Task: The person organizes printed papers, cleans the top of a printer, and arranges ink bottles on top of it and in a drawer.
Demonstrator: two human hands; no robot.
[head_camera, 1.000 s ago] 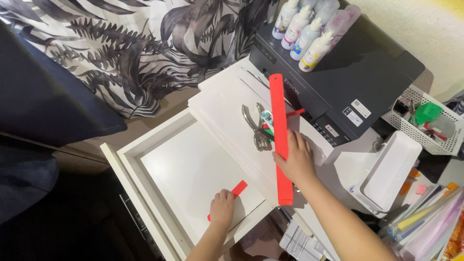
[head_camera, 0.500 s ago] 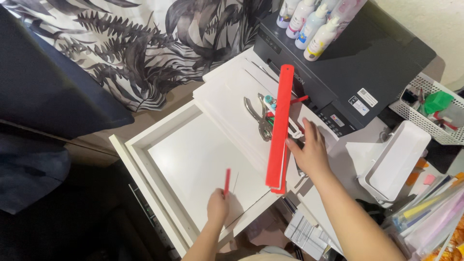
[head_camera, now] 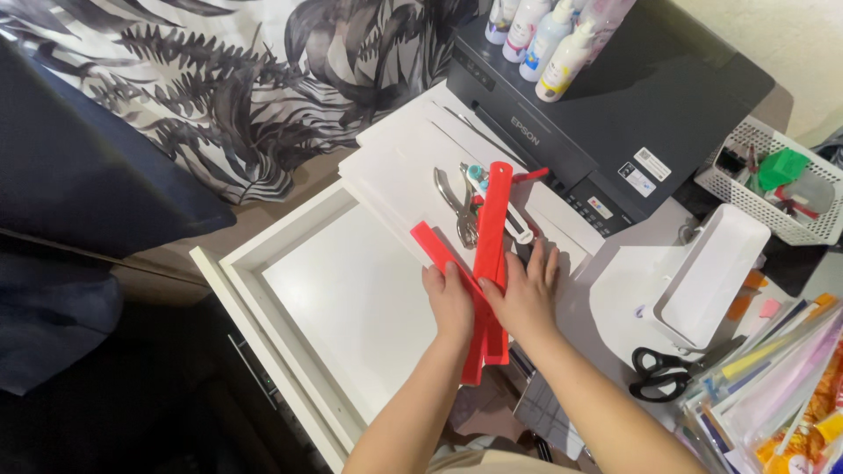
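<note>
Two hands meet at the middle of the view over a pair of red strips. Largest here is the black printer [head_camera: 650, 105] at one o'clock, with a row of squeeze bottles [head_camera: 549, 35] standing on its top at twelve o'clock. Next in size is the open white drawer [head_camera: 351, 307], running from the centre toward seven o'clock, its bottom bare. Against its two o'clock edge lies a stack of white sheets [head_camera: 395, 162], and a leaf-patterned cloth [head_camera: 219, 79] fills ten to eleven o'clock. At three o'clock sits a white rectangular tray [head_camera: 716, 272], with a white mesh basket [head_camera: 773, 180] beyond it at two o'clock and black scissors [head_camera: 663, 373] below it at four o'clock.

The long red ruler [head_camera: 492, 237] stands nearly upright from the centre toward twelve o'clock. The right hand [head_camera: 527, 294] lies flat on its lower part, fingers spread apart and pressing down. A second red strip [head_camera: 439, 250] slants toward ten o'clock, crossing under the ruler. The left hand [head_camera: 450, 303] covers it, fingers close together on top of it. Just above the hands, at twelve o'clock, a metal hole punch [head_camera: 458, 206] rests on the white sheets, touching the ruler's left edge.
</note>
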